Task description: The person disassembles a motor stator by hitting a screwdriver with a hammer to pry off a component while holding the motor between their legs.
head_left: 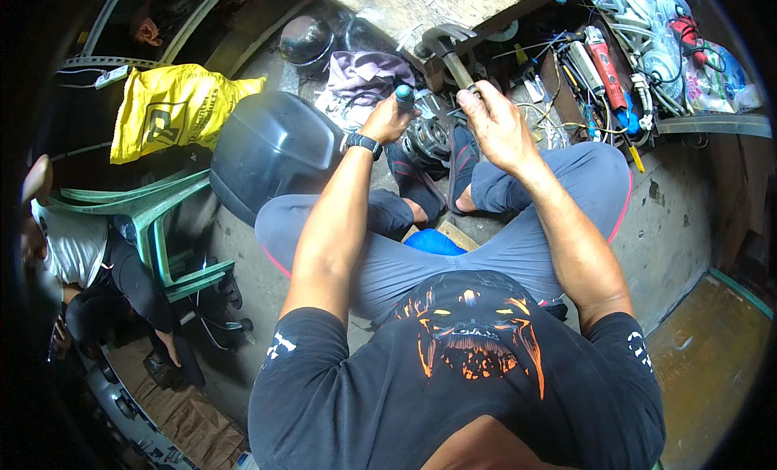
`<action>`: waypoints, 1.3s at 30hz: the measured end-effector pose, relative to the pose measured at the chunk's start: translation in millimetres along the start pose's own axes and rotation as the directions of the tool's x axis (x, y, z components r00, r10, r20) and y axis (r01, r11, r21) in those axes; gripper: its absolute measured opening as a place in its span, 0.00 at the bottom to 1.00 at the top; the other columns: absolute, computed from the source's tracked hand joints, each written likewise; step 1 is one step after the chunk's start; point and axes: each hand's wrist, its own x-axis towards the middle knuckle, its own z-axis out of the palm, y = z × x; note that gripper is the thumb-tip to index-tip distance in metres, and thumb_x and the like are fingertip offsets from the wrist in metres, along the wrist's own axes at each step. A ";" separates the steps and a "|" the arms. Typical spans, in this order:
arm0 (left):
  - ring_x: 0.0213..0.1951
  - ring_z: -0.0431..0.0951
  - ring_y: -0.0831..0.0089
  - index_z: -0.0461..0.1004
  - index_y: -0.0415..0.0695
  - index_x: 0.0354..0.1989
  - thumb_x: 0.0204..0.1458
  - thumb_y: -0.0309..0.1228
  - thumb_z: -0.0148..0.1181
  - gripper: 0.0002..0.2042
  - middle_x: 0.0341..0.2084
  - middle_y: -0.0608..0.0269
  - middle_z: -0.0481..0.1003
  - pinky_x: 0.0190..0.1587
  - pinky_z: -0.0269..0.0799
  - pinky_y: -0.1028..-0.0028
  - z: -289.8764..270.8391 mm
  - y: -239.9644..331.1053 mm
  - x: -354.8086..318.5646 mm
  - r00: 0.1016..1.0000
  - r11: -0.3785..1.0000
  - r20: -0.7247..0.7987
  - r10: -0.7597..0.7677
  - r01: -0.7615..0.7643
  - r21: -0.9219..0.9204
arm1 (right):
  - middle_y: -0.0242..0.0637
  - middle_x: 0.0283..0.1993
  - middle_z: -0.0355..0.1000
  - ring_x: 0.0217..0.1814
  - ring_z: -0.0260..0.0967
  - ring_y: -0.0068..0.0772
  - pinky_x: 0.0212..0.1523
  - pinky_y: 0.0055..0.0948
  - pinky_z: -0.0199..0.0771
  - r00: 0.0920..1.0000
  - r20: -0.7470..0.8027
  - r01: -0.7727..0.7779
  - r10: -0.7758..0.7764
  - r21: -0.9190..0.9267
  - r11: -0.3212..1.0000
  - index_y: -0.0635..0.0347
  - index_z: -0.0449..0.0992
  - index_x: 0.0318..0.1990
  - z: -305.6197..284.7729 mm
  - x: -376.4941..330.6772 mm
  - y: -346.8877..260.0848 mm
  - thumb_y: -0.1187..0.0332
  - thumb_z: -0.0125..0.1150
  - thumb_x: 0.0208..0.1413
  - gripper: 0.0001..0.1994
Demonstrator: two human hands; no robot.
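Observation:
My right hand (pixel 500 129) is closed round the handle of a claw hammer (pixel 454 64), whose metal head is raised beyond the fist. My left hand (pixel 387 120), with a dark watch on the wrist, grips a tool with a teal handle (pixel 404 95). The handle's end points up; the rest of that tool is hidden, so its kind is unclear. Below and between the hands, a round metal part (pixel 429 136) with a ring shape sits between my shoes (pixel 463 158). The left hand is near its upper left side, and I cannot tell whether the tool touches it.
A wooden board (pixel 441 9) lies ahead, with a purple cloth (pixel 364 74) nearby. A black rounded case (pixel 275 154) and yellow bag (pixel 178 106) are left. A red power tool (pixel 607 69) and coiled hoses (pixel 647 25) lie right. Another person (pixel 121 268) is at far left by a green chair (pixel 154 219).

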 end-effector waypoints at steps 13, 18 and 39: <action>0.49 0.76 0.42 0.67 0.43 0.55 0.54 0.37 0.60 0.21 0.44 0.37 0.77 0.50 0.72 0.53 21.8 27.7 74.7 0.934 0.950 0.347 0.089 -0.185 0.253 | 0.60 0.44 0.74 0.50 0.72 0.64 0.46 0.51 0.71 0.983 -0.040 -0.182 0.179 -0.088 0.979 0.63 0.68 0.52 14.0 10.0 58.7 0.52 0.48 0.67 0.21; 0.50 0.76 0.43 0.69 0.44 0.54 0.55 0.37 0.60 0.19 0.44 0.38 0.77 0.51 0.72 0.54 24.9 14.7 77.9 0.933 0.946 0.357 0.048 -0.157 0.283 | 0.52 0.33 0.75 0.40 0.75 0.55 0.41 0.48 0.71 0.984 -0.126 -0.135 0.126 -0.069 0.988 0.61 0.69 0.50 5.0 13.9 42.8 0.51 0.47 0.67 0.20; 0.48 0.77 0.43 0.71 0.41 0.51 0.55 0.37 0.59 0.18 0.42 0.38 0.77 0.49 0.72 0.53 33.0 14.6 86.4 0.941 0.934 0.338 -0.005 -0.116 0.338 | 0.49 0.31 0.75 0.35 0.77 0.51 0.35 0.45 0.73 0.964 -0.251 -0.083 0.089 0.034 0.996 0.59 0.68 0.49 15.2 18.2 61.9 0.51 0.49 0.68 0.19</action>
